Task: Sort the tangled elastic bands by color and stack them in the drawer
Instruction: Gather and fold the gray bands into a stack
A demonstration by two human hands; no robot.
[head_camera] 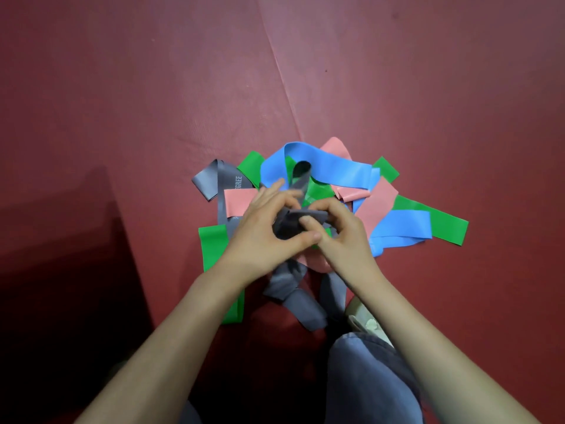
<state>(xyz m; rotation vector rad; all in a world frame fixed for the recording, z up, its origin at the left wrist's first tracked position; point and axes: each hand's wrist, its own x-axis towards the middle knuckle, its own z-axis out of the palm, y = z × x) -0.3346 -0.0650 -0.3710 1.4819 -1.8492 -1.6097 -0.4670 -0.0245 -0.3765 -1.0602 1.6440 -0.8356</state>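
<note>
A tangled pile of flat elastic bands lies on the dark red floor mat in front of me. Blue bands [333, 169] loop over the top and right, green bands [434, 218] stick out at the right, back and left, and pink bands [240, 201] lie among them. A grey band [214, 179] with white lettering sits at the left. Both my hands meet over the middle of the pile. My left hand [263, 231] and my right hand [339, 228] pinch the same bunched grey band [290, 223], whose loose ends [293, 289] hang toward my knees.
A dark low block or box side [61, 255] stands at the left, in shadow. My knee in grey-blue trousers [367, 377] and a light shoe [367, 319] are at the bottom. A seam [275, 56] in the mat runs away from the pile. No drawer is visible.
</note>
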